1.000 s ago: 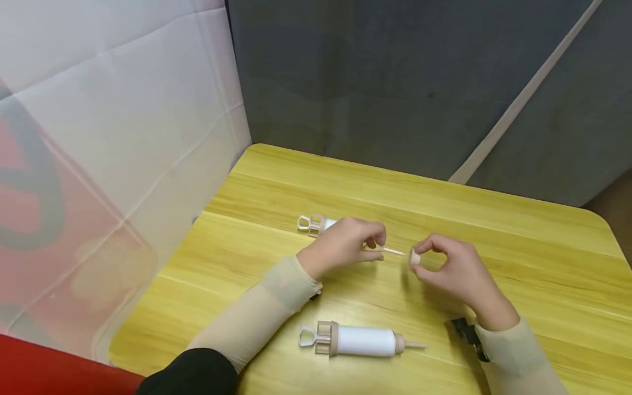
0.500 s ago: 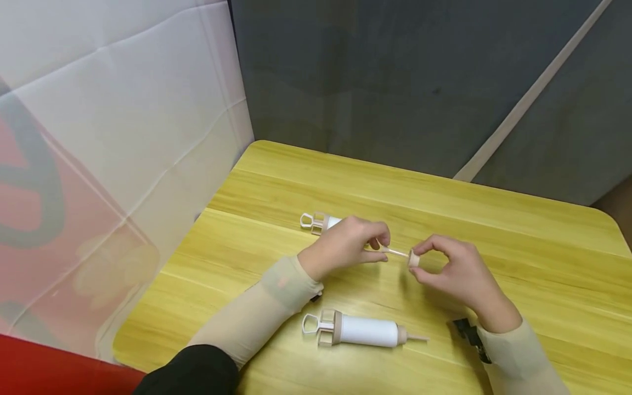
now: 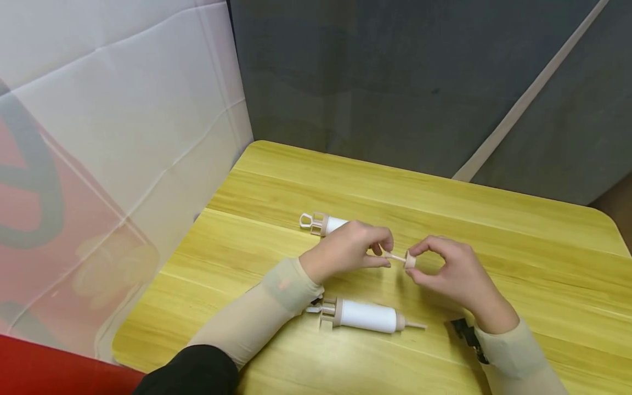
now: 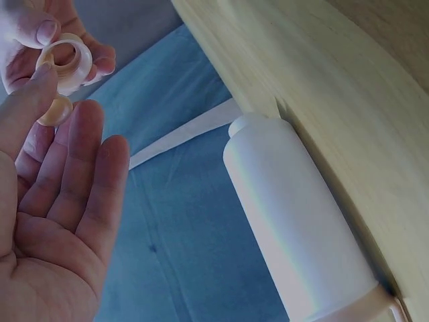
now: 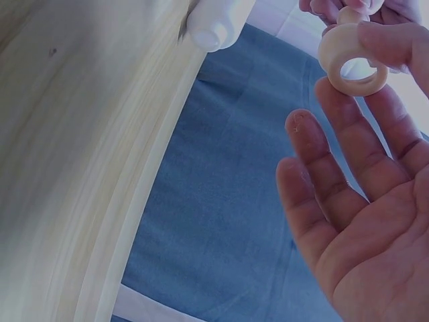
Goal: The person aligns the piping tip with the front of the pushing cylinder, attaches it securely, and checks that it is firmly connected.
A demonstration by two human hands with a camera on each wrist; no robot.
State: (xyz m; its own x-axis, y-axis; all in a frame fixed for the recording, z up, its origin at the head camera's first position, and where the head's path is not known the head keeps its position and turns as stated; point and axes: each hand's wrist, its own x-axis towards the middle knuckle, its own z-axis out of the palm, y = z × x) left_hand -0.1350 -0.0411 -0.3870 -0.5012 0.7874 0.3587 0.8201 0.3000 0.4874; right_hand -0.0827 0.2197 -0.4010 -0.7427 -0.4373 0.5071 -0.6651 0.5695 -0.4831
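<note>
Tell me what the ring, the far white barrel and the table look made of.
Ring: likely plastic, satin beige; its surface is smooth and evenly coloured.
Far barrel: probably plastic too, opaque white, with a soft sheen running lengthwise.
Table: wood or wood-look laminate, faintly glossy; yellow grain shows, but which stays open.

Fabric-screened workspace, room type unclear: wood-grain table (image 3: 444,203), dark drape (image 3: 375,82), pale printed sheet (image 3: 138,109).

The head view looks forward and down from above; close wrist views share the ring (image 5: 344,45).
</note>
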